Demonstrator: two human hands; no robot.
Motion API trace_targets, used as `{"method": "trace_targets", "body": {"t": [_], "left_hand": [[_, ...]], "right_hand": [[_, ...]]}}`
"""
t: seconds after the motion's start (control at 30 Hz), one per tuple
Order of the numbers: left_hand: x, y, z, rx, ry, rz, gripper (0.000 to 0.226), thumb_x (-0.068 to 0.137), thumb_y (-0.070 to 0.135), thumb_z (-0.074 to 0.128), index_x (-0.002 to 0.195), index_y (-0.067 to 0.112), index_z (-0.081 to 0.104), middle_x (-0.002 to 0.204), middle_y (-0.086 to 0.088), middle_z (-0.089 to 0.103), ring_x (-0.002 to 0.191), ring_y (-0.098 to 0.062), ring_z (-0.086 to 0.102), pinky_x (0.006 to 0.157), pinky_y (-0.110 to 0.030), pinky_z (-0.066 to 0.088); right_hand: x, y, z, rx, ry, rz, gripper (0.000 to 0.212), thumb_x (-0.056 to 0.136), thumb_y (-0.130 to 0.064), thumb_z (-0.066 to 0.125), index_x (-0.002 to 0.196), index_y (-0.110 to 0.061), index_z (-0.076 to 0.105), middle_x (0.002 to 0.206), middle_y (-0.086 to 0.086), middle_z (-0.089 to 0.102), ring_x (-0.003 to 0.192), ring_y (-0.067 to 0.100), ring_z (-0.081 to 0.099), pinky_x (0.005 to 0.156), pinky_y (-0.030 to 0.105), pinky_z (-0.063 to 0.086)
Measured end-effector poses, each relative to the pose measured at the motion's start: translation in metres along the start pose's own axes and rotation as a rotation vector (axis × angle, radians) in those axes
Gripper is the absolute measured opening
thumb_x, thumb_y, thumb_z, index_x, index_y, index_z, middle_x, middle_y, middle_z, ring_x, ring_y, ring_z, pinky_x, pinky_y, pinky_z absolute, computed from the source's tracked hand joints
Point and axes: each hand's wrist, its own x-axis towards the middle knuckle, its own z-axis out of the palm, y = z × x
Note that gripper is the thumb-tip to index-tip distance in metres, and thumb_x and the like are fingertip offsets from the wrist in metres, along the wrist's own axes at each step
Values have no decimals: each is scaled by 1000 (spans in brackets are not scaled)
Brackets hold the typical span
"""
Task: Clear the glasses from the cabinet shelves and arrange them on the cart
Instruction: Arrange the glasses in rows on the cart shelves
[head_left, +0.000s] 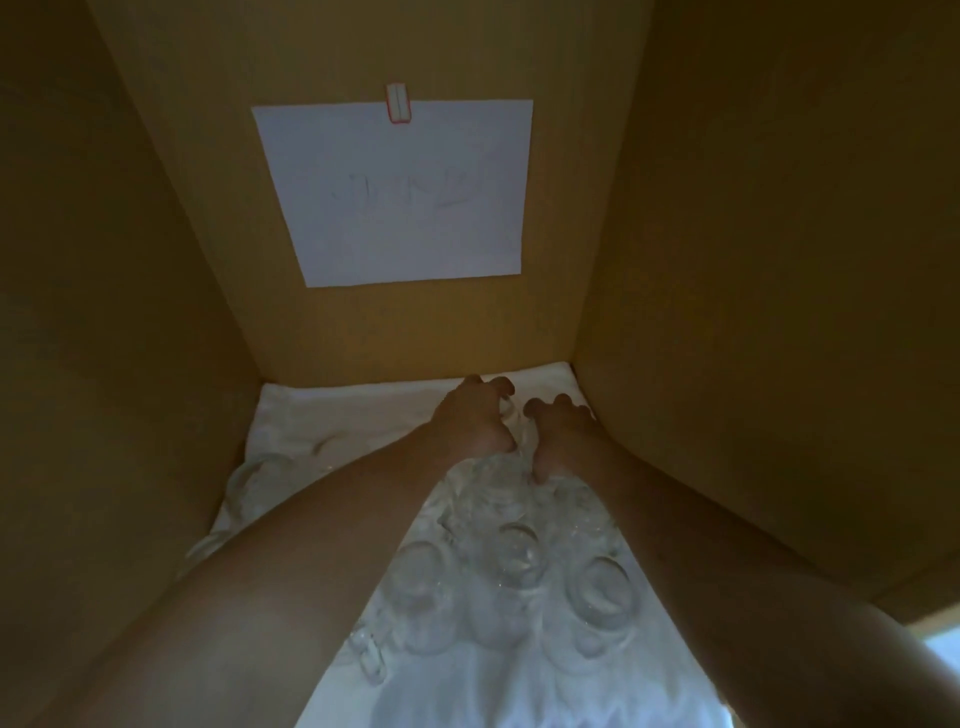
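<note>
Reaching deep, left hand (475, 418) and right hand (558, 431) curl round a barely visible clear glass (514, 415) at 12 o'clock; rounded glasses (517, 553) blur on rumpled white cloth (332, 415).

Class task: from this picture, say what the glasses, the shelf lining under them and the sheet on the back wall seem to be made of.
Glasses: clear glass, glossy; see-through with bright glints.
Shelf lining: probably white cloth; soft wrinkles.
Sheet: white matte paper; flat, taped on.
</note>
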Motion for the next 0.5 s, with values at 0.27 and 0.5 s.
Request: {"method": "trace_targets", "body": {"t": [0.27,0.5], "left_hand": [[-1,-9,-29,64,133,120,81,60,29,94,134,24,59,113,-6,55,101,-26,60,75,-25,43],[-13,-5,-83,-129,482,39,75,57,31,94,119,21,53,106,-3,44,87,-23,56,61,-24,36]], "right_hand": [[-9,1,-19,125,85,39,99,60,-29,96,144,-23,43,135,9,47,120,28,54,90,36,54],[-27,0,-60,427,419,54,88,50,-34,99,125,-22,54,122,8,52,109,28,58,87,39,57]]}}
